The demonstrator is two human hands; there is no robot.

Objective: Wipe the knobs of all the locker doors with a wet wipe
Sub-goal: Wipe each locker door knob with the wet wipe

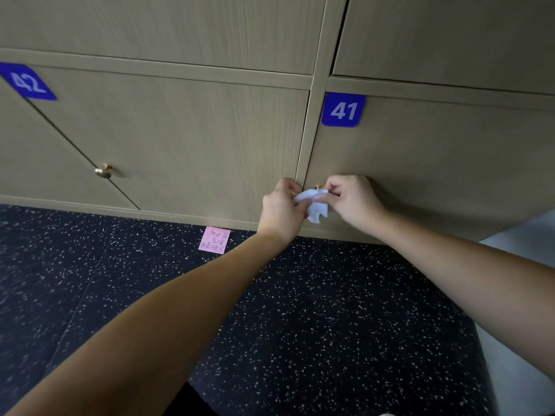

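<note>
Wet wipe (313,205), pinched by both hands, knob (317,187) behind

Two round brass knobs (103,171) (317,187) show on the beige wood-grain locker doors. Two blue number plates (28,81) (344,110) are visible. One crumpled white wet wipe (315,205) and one pink sticky note (214,240) appear.

Blue plate (344,109) on locker door (435,163), directly above the two hands' shared grip on the wipe: white numerals "41". Second blue plate (27,81), far left of the grip and higher, on the neighbouring door (180,139): "42", blurred. Pink sticky note (214,240) on floor, lower left of grip: handwriting, illegible.
</note>
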